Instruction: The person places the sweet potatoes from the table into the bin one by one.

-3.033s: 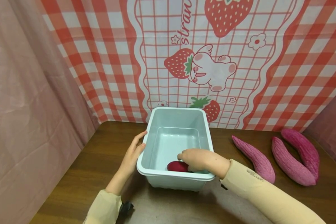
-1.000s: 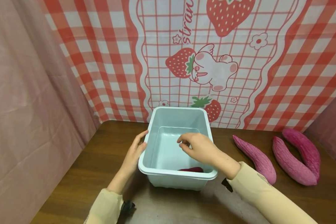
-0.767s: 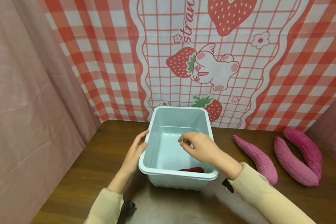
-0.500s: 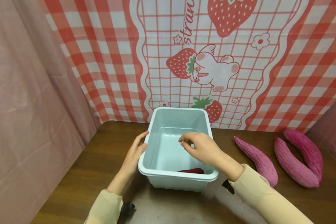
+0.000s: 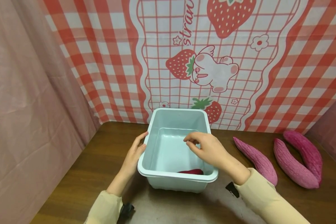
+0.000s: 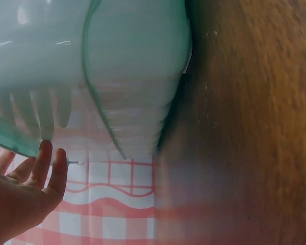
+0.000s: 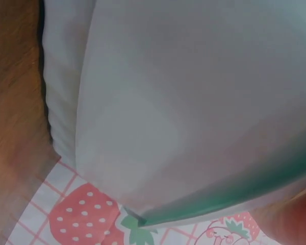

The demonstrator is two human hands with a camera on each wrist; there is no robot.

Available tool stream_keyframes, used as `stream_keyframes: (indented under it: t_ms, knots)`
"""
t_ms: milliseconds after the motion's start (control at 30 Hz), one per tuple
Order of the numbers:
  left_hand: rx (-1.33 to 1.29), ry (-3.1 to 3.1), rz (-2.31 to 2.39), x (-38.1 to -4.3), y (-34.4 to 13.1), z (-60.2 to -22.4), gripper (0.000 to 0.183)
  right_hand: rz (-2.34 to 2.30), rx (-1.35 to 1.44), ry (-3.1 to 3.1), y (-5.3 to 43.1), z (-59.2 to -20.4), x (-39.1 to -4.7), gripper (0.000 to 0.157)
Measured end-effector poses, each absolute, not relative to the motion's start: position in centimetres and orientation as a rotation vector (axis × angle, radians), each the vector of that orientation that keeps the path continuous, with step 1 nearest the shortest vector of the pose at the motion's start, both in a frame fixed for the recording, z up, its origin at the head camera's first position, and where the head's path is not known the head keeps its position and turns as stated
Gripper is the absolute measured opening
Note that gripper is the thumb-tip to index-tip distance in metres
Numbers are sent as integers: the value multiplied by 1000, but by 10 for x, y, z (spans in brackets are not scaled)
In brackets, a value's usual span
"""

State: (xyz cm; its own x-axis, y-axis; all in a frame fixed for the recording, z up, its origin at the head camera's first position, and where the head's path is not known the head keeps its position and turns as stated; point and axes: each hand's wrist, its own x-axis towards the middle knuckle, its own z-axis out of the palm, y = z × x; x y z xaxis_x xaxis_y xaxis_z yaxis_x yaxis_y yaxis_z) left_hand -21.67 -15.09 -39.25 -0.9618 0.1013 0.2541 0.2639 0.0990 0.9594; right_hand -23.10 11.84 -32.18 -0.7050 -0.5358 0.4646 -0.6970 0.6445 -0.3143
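Note:
A pale blue-green plastic basin (image 5: 177, 182) stands on the table. My left hand (image 5: 133, 155) touches its left rim with loosely extended fingers; in the left wrist view the fingertips (image 6: 45, 148) rest against the outer wall. Inside, by the near wall, lies a smooth dark red, long thing (image 5: 193, 171), partly hidden by the front rim, its kind unclear. Above the basin's right side hovers my right hand (image 5: 208, 149), fingers loosely bent and holding nothing. In the right wrist view only a blurred part of the right hand (image 7: 290, 219) shows.
Right of the basin lie three long, curved, wrinkled vegetables: a pink one (image 5: 256, 160) nearest, another pink one (image 5: 294, 163), and a magenta one (image 5: 305, 149) touching it. A checked strawberry cloth (image 5: 114, 62) hangs behind the wooden table (image 5: 81, 174).
My right hand has let go of the dark red thing in the basin and risen. Since half a second ago it has shifted slightly right. My left hand stays at the rim.

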Motion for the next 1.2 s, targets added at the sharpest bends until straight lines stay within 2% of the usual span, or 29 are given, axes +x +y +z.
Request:
stream_keyframes:
  t_ms: [733, 1200]
  knots:
    - [-466, -2291, -1904, -217, -154, -386, 42, 849, 777, -2485, 166, -325, -218, 12]
    - [-303, -2439, -1681, -211, -156, -371, 38, 814, 657, -2447, 194, -334, -210, 10]
